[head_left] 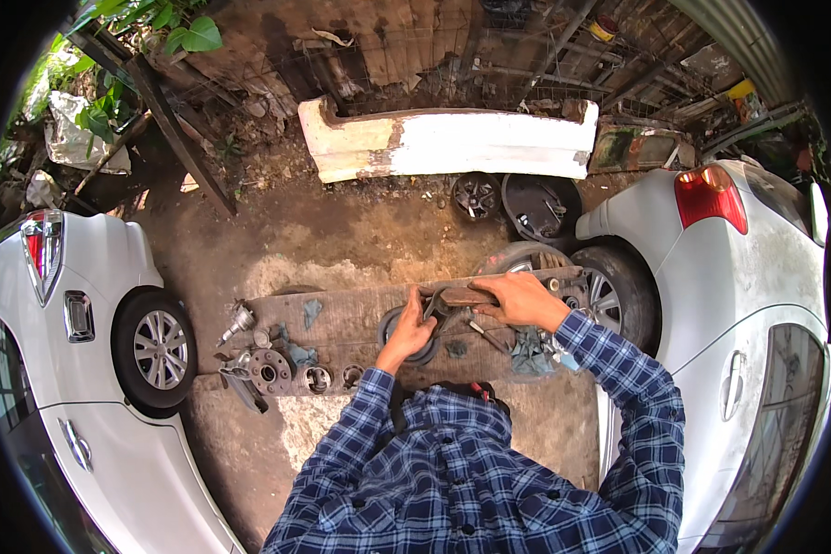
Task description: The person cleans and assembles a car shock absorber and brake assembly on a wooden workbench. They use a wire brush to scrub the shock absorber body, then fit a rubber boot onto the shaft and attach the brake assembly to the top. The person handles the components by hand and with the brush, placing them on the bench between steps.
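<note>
Above a long wooden plank (351, 309) laid crosswise, my right hand (522, 300) grips a flat brownish block (466, 296). My left hand (410, 328) is closed around the left side of a dark piece (443, 314) joined to or touching that block; its exact shape is unclear. A dark ring-shaped part (418, 354) lies beneath my hands. Left of them on the plank are a metal hub (270, 371), small cylindrical parts (318, 378), a shaft (237, 325) and blue rags (302, 355). A rod-like tool (489, 338) and more rags (531, 355) lie to the right.
White cars (83, 351) (711, 277) flank me on both sides. A worn white bumper (489, 143) leans at the back, with black tubs (540, 205) (475, 194) before it. A loose tire (517, 254) sits behind the plank. Wooden posts (171, 134) and foliage stand at back left.
</note>
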A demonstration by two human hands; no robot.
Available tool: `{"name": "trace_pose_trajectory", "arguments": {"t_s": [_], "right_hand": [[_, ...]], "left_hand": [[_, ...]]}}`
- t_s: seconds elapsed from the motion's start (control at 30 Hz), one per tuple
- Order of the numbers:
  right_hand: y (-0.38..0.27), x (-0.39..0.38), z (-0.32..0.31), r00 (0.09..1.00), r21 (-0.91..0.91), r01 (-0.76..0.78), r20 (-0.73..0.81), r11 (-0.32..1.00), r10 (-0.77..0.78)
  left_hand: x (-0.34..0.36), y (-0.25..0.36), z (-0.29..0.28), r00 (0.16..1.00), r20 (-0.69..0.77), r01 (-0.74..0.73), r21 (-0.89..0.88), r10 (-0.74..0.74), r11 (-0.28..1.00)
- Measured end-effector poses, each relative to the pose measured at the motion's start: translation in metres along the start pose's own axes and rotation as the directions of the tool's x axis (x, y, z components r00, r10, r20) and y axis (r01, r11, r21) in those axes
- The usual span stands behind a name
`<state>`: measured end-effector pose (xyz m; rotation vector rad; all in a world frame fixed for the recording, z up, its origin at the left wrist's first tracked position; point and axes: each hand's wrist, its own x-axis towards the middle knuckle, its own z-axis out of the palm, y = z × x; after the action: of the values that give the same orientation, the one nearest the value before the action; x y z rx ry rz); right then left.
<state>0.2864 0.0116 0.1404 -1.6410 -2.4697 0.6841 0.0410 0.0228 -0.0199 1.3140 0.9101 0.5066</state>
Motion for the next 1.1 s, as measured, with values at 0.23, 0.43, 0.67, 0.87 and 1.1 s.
{"name": "trace_pose_trajectory", "arguments": {"t_s": [0.23, 0.43, 0.67, 0.87, 1.1], "right_hand": [[0.012, -0.022, 0.024, 0.998, -0.392, 0.066, 0.014, 0.918, -0.066], [-0.002, -0.03, 0.036, 0.991, -0.169, -0.118, -0.083, 0.979, 0.105], [-0.012, -0.033, 0.029, 0.945, 0.277, -0.326, 0.121, 0.904, 0.303], [-0.002, -0.043, 0.026, 0.951, -0.046, -0.251, 0.175, 0.967, 0.255], [0.005, -0.053, 0.039, 0.994, -0.415, 0.08, -0.04, 0.906, -0.106]], "left_hand": [[0.005, 0.032, 0.006, 0.991, 0.061, 0.115, 0.022, -0.116, 0.993], [0.024, 0.044, -0.012, 0.978, 0.197, 0.084, -0.063, -0.07, 0.994], [0.009, 0.051, 0.019, 0.998, 0.064, 0.013, 0.237, -0.028, 0.971], [0.005, 0.041, 0.025, 0.99, 0.097, 0.071, 0.262, -0.099, 0.962], [0.037, 0.037, 0.007, 0.939, 0.332, 0.12, -0.089, -0.084, 0.989]]}}
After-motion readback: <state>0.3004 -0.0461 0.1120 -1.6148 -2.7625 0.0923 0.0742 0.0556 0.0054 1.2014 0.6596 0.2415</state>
